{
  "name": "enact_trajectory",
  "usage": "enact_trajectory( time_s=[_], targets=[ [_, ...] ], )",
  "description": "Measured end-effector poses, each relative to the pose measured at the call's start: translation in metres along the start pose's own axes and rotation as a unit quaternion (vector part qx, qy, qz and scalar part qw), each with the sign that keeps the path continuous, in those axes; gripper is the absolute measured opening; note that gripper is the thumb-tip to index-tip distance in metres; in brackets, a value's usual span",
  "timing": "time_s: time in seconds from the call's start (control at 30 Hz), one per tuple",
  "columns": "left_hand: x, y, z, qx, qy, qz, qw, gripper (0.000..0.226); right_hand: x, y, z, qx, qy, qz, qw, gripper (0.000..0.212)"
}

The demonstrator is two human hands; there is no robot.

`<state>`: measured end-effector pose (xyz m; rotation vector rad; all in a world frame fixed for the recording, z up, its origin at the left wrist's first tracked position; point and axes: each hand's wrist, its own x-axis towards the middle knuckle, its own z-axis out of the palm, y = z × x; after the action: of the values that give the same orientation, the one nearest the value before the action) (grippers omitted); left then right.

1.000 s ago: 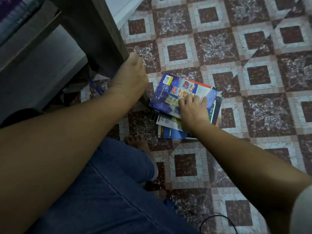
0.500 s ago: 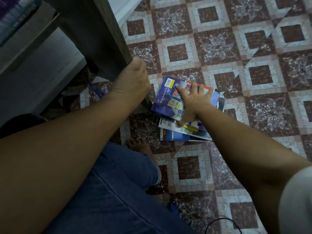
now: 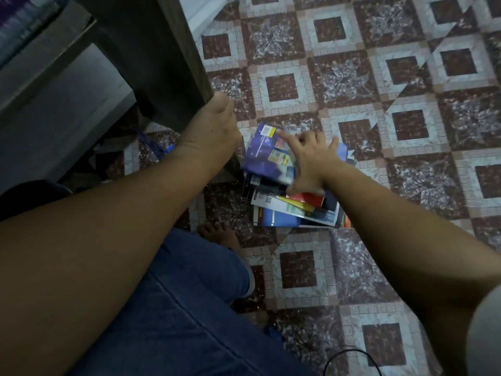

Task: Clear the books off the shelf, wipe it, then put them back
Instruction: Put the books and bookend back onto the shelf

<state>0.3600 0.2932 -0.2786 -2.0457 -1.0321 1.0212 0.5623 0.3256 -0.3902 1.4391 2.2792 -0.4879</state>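
1. My right hand (image 3: 309,161) lies on the top blue book (image 3: 261,156), fingers spread wide, thumb at its near edge.
2. The book pile (image 3: 287,213) sits on the tiled floor (image 3: 344,80), beside the dark shelf panel (image 3: 151,55).
3. My left hand (image 3: 211,128) meets that panel's lower corner (fingers hidden, so I cannot tell their grip).

head cam | worn, wide-angle | faces steeply down over knee (image 3: 189,308) to tiled floor (image 3: 298,270) | close range | single view
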Motion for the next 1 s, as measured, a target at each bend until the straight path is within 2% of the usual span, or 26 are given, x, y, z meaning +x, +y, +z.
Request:
enact_trajectory(
  time_s=[0.1, 0.17, 0.27, 0.33, 0.53, 0.63, 0.7, 0.83, 1.0],
  targets=[
    [0.000, 0.000, -0.001, -0.002, -0.001, 0.001, 1.000, 0.011, 0.008, 0.001, -0.004, -0.005, -0.059, 0.018, 0.998, 0.132],
    [0.000, 0.001, 0.000, -0.003, 0.004, 0.010, 1.000, 0.012, 0.009, -0.007, 0.007, -0.034, -0.076, 0.032, 0.996, 0.139],
    [0.001, 0.004, 0.001, 0.003, 0.017, 0.021, 1.000, 0.016, 0.001, -0.019, 0.030, -0.068, -0.041, 0.047, 0.996, 0.146],
    [0.001, 0.005, 0.001, 0.001, 0.017, 0.026, 1.000, 0.018, -0.005, -0.022, 0.040, -0.080, -0.011, 0.053, 0.995, 0.141],
    [0.000, 0.003, 0.001, -0.003, 0.012, 0.026, 1.000, 0.018, -0.024, -0.030, 0.050, -0.093, 0.027, 0.023, 0.995, 0.102],
    [0.000, 0.003, 0.001, -0.001, 0.007, 0.024, 1.000, 0.016, -0.024, -0.039, 0.045, -0.099, -0.002, 0.019, 0.995, 0.089],
    [-0.001, 0.002, 0.000, -0.005, 0.008, 0.025, 1.000, 0.014, -0.026, -0.049, 0.035, -0.091, -0.016, 0.023, 0.995, 0.069],
    [0.000, 0.001, -0.001, 0.004, 0.015, 0.028, 0.999, 0.018, -0.031, -0.059, -0.006, -0.001, 0.009, 0.030, 1.000, 0.038],
    [-0.002, 0.000, -0.003, 0.006, -0.005, 0.015, 1.000, 0.015, -0.047, -0.042, -0.077, 0.050, 0.081, 0.086, 0.992, 0.021]
  ],
)
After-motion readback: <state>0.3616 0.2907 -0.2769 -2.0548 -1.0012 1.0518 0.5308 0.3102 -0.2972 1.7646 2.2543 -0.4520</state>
